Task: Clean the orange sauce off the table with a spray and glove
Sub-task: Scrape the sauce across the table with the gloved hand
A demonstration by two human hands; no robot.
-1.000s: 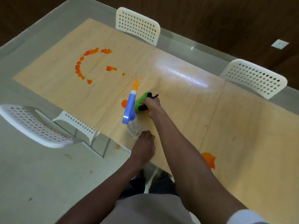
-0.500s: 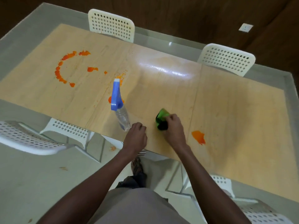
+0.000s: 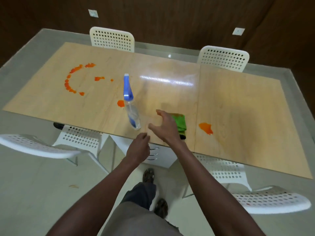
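Note:
A clear spray bottle [image 3: 132,114] with a blue trigger head stands on the wooden table [image 3: 238,108] near its front edge. A green glove [image 3: 180,122] lies on the table just right of my right hand [image 3: 164,127], which hovers with its fingers spread and holds nothing. My left hand [image 3: 138,148] hangs at the table's edge, loosely curled, a little below and right of the bottle's base, apart from it. Orange sauce marks the table: an arc of blobs [image 3: 70,82] at the far left, a blob [image 3: 120,103] beside the bottle, and a patch [image 3: 206,127] right of the glove.
White perforated chairs stand around the table: two at the far side [image 3: 111,38] [image 3: 223,57], one at the left [image 3: 34,145], and one at the near right [image 3: 271,200]. My legs and shoes [image 3: 148,176] show below, on a pale floor.
My right hand has dragged the green glove back toward the front edge and let go of it. My left hand has come off the spray bottle. The view has pulled back.

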